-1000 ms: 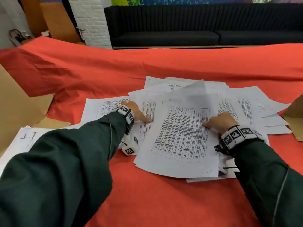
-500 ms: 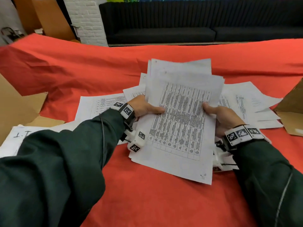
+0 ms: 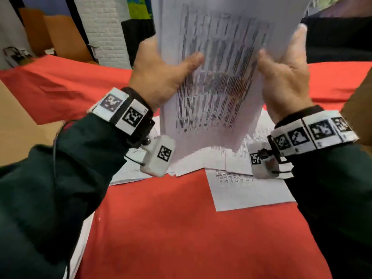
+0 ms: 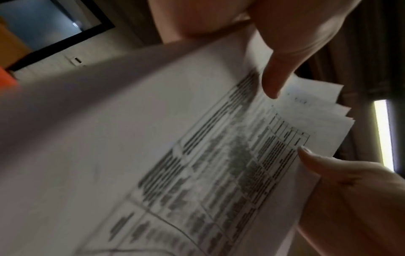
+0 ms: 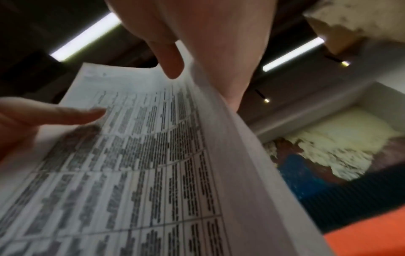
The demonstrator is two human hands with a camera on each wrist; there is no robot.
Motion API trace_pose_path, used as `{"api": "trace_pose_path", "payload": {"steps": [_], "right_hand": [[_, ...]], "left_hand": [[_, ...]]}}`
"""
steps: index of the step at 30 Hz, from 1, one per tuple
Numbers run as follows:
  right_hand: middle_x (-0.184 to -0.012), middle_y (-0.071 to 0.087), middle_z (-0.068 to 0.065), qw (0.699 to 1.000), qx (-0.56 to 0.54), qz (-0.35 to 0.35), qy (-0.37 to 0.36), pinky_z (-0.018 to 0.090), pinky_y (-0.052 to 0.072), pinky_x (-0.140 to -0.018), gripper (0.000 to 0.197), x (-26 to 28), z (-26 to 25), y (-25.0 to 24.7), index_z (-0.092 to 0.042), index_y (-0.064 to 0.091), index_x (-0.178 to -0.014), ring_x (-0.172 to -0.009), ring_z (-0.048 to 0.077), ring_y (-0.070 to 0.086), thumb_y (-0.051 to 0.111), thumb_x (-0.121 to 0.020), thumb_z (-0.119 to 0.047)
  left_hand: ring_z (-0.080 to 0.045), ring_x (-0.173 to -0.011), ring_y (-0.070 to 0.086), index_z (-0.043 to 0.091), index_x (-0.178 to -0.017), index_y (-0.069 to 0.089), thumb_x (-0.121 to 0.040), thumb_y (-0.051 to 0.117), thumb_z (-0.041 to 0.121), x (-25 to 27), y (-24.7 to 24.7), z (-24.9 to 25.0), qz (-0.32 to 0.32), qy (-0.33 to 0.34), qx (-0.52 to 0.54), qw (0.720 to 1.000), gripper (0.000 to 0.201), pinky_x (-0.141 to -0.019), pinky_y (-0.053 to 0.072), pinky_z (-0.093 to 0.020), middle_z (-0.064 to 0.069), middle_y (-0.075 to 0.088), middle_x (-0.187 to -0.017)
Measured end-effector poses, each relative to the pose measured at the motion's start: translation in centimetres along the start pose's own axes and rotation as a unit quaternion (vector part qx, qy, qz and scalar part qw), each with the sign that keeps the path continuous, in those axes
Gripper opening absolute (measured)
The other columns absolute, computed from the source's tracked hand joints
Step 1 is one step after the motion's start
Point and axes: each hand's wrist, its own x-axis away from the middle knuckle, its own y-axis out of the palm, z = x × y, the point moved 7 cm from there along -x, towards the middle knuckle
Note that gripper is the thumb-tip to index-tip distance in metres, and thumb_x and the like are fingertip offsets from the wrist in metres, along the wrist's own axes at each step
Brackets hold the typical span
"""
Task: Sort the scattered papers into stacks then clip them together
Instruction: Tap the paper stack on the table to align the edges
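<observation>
A stack of printed papers (image 3: 217,67) with table-like text stands upright, lifted off the table in front of me. My left hand (image 3: 161,77) grips its left edge, thumb on the front sheet and fingers hidden behind. My right hand (image 3: 281,77) grips the right edge the same way. In the left wrist view the stack (image 4: 197,155) fans slightly at its far corner, under my left thumb (image 4: 276,74). In the right wrist view the right thumb (image 5: 171,60) lies on the stack (image 5: 142,164). More loose papers (image 3: 247,190) lie on the table below.
A red cloth (image 3: 181,228) covers the table. Brown cardboard lies at the left edge (image 3: 16,127) and another piece at the right (image 3: 360,93). A dark sofa (image 3: 338,43) and a white brick pillar (image 3: 108,31) stand beyond the table.
Both hands gathered sheets lying flat on the table, then lifted them as one stack upright and close to my face. Fewer papers remain spread below.
</observation>
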Motion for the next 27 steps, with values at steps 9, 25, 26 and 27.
{"api": "trace_pose_path", "payload": {"steps": [9, 25, 26, 27], "right_hand": [[-0.115, 0.071, 0.000, 0.990, 0.065, 0.004, 0.124, 0.050, 0.054, -0.101, 0.025, 5.2, 6.2, 0.4, -0.021, 0.055, -0.114, -0.105, 0.016, 0.069, 0.062, -0.090, -0.017], [-0.100, 0.071, 0.004, 0.990, 0.029, 0.070, 0.120, 0.048, 0.057, -0.083, 0.020, 5.3, 4.5, 0.2, -0.025, 0.051, -0.099, -0.089, 0.024, 0.068, 0.064, -0.085, -0.020], [-0.108, 0.072, 0.004, 0.988, 0.036, 0.062, 0.135, 0.050, 0.058, -0.092, 0.024, 5.7, 5.3, 0.2, -0.025, 0.053, -0.104, -0.098, 0.023, 0.070, 0.064, -0.084, -0.021], [-0.114, 0.072, 0.002, 0.986, 0.051, 0.049, 0.150, 0.050, 0.056, -0.097, 0.029, 6.1, 6.2, 0.3, -0.024, 0.056, -0.111, -0.105, 0.021, 0.070, 0.063, -0.083, -0.022]], "left_hand": [[0.000, -0.086, 0.074, 0.024, -0.098, 0.072, -0.082, 0.085, 0.012, 6.6, -0.2, -7.4, -0.009, -0.134, 0.043, 0.990, 0.024, -0.082, 0.056, -0.020, 0.015, 0.078, -0.089], [-0.010, -0.091, 0.076, 0.022, -0.097, 0.073, -0.083, 0.085, 0.015, 6.2, -0.2, -6.1, 0.062, -0.123, 0.117, 0.984, 0.019, -0.085, 0.060, -0.027, 0.006, 0.080, -0.094], [-0.010, -0.093, 0.076, 0.021, -0.099, 0.074, -0.084, 0.084, 0.015, 6.7, -0.1, -6.8, 0.052, -0.138, 0.124, 0.981, 0.019, -0.086, 0.059, -0.027, 0.007, 0.081, -0.094], [-0.009, -0.093, 0.076, 0.022, -0.099, 0.074, -0.085, 0.084, 0.016, 7.2, 0.1, -7.8, 0.042, -0.156, 0.121, 0.979, 0.018, -0.086, 0.058, -0.027, 0.010, 0.081, -0.093]]}}
